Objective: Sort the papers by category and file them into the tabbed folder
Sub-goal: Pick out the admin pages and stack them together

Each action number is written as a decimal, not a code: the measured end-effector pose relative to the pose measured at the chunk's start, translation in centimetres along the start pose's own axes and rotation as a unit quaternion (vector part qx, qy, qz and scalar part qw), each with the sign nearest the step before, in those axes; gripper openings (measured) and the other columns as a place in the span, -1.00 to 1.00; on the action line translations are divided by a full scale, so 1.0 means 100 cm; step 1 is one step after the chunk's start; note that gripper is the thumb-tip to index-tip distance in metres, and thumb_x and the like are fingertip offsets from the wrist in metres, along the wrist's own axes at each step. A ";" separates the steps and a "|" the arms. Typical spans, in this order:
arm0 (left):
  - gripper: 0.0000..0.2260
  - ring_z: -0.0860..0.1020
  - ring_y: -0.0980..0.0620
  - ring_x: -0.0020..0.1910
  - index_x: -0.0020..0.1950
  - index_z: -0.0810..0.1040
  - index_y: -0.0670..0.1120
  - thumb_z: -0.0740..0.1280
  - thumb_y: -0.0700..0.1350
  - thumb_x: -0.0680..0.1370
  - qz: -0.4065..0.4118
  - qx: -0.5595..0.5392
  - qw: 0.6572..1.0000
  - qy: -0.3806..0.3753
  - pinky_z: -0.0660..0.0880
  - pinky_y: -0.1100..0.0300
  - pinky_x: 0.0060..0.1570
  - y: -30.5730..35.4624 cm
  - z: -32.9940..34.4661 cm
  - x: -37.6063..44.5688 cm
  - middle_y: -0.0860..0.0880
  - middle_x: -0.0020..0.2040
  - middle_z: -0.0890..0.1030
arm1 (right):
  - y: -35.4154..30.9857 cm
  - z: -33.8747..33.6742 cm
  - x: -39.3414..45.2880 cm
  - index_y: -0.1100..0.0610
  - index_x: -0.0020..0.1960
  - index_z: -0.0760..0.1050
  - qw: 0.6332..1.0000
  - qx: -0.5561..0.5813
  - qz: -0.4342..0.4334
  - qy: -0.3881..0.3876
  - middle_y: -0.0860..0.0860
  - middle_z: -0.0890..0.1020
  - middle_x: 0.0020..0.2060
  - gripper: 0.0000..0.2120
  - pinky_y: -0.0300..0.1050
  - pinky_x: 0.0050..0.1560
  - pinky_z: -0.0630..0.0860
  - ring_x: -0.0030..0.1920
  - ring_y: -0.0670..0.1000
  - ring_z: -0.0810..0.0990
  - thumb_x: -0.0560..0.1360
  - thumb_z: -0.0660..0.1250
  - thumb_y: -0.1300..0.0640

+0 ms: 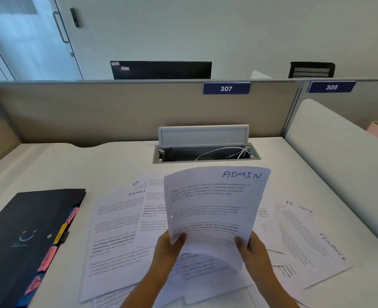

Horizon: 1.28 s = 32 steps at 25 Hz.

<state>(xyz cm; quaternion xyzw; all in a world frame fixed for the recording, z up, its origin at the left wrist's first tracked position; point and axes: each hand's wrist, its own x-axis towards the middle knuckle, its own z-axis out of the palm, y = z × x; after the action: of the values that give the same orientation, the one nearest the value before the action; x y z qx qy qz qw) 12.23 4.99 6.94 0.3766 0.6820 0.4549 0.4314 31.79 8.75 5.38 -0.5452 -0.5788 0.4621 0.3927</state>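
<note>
Both hands, left [169,247] and right [251,250], grip clamped on the ADMIN sheet [214,203], raised over the tabletop [117,158]. Loose papers [114,236] lie unsorted beneath. Folder [28,232] closed at left; filing apparently not begun.

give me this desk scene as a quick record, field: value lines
held sheet: ADMIN paper, raised off the desk
left hand: grips its lower left edge
right hand: grips its lower right edge
on desk: loose papers marked HR, ADMIN, FINANCE
folder: dark tabbed folder, closed, left of the papers
behind: open cable tray
</note>
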 end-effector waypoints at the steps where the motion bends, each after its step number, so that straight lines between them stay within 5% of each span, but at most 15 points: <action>1: -0.92 0.50 0.04 -0.06 0.03 0.45 -0.02 0.24 -0.15 0.56 0.003 0.006 1.000 0.007 0.41 0.31 -0.10 -0.001 -0.002 0.003 0.09 -0.11 0.54 | 0.003 0.000 0.003 0.12 0.19 0.44 1.000 0.006 0.011 0.003 0.04 0.60 0.01 -0.67 -0.30 -0.18 0.49 0.03 0.07 0.58 0.47 0.24 0.03; 5: -0.91 0.59 0.04 -0.13 -0.08 0.53 -0.05 0.24 -0.17 0.55 0.006 0.042 0.998 0.055 0.47 0.23 -0.15 -0.012 -0.019 0.024 0.05 -0.13 0.62 | 0.008 -0.011 0.016 0.05 0.13 0.42 0.997 0.018 0.058 0.040 -0.01 0.58 -0.09 -0.84 -0.29 -0.28 0.50 -0.15 -0.04 0.59 0.55 0.21 0.14; 10: -0.78 0.52 -0.14 -0.02 0.13 0.53 -0.24 0.31 -0.23 0.50 -0.079 0.116 0.960 0.243 0.46 0.07 -0.01 -0.028 -0.052 0.045 -0.18 0.17 0.46 | 0.037 -0.026 0.022 0.17 0.28 0.39 0.983 0.014 0.175 0.057 0.11 0.54 0.04 -0.71 0.00 0.01 0.47 -0.03 0.13 0.53 0.56 0.19 0.19; 15: -0.68 0.53 -0.22 0.00 0.20 0.47 -0.25 0.34 -0.18 0.47 -0.200 0.084 0.954 0.207 0.49 -0.01 0.04 -0.041 -0.073 0.067 -0.26 0.14 0.52 | 0.058 -0.041 0.021 0.24 0.20 0.45 0.905 0.263 0.331 0.037 0.20 0.60 0.06 -0.75 0.23 0.13 0.49 0.07 0.25 0.57 0.56 0.14 0.24; 17: -0.83 0.49 -0.14 -0.22 -0.04 0.47 -0.27 0.36 -0.20 0.45 -0.231 0.044 0.952 0.195 0.43 0.11 -0.17 -0.040 -0.077 0.076 -0.23 -0.15 0.53 | 0.059 -0.047 0.021 0.24 0.12 0.47 0.884 0.316 0.343 0.022 0.18 0.66 -0.04 -0.79 0.19 -0.03 0.58 0.06 0.23 0.57 0.57 0.13 0.24; 19: -0.77 0.48 -0.11 -0.31 -0.12 0.43 -0.32 0.41 -0.20 0.43 -0.249 0.009 0.948 0.199 0.44 0.16 -0.25 -0.043 -0.082 0.089 -0.20 -0.28 0.50 | 0.060 -0.050 0.024 0.25 0.06 0.49 0.874 0.350 0.336 0.010 0.14 0.71 -0.20 -0.83 0.08 -0.28 0.64 0.01 0.19 0.58 0.56 0.15 0.25; 21: -0.76 0.56 -0.17 -0.23 -0.06 0.49 -0.33 0.42 -0.19 0.43 -0.258 -0.015 0.947 0.191 0.52 0.12 -0.24 -0.043 -0.081 0.095 -0.23 -0.19 0.58 | 0.059 -0.051 0.024 0.26 0.03 0.50 0.872 0.361 0.331 0.015 0.10 0.71 -0.29 -0.86 0.01 -0.39 0.63 -0.04 0.18 0.59 0.54 0.18 0.27; 26: -0.93 0.55 -0.03 -0.38 0.01 0.45 -0.22 0.21 -0.27 0.56 -0.236 -0.018 0.968 0.089 0.48 0.28 -0.60 -0.034 -0.068 0.078 -0.19 -0.19 0.58 | 0.052 -0.052 0.021 0.23 -0.05 0.50 0.872 0.370 0.321 0.000 0.09 0.71 -0.34 -0.88 -0.02 -0.47 0.61 -0.36 0.07 0.69 0.54 0.19 0.27; 32: -0.76 0.60 -0.11 -0.34 0.21 0.45 -0.21 0.13 -0.30 0.58 -0.148 -0.012 0.973 0.175 0.52 0.27 -0.60 -0.037 -0.085 0.066 -0.26 -0.02 0.58 | 0.060 -0.052 0.023 0.22 0.02 0.52 0.879 0.348 0.325 -0.011 0.10 0.72 -0.23 -0.85 0.00 -0.35 0.63 -0.24 0.09 0.69 0.54 0.19 0.27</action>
<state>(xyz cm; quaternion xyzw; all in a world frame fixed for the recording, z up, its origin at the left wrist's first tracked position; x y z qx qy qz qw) 1.59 7.39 3.64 0.1810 0.7896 0.4530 0.3721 38.14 11.49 0.81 -0.5255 -0.1749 0.7419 0.3780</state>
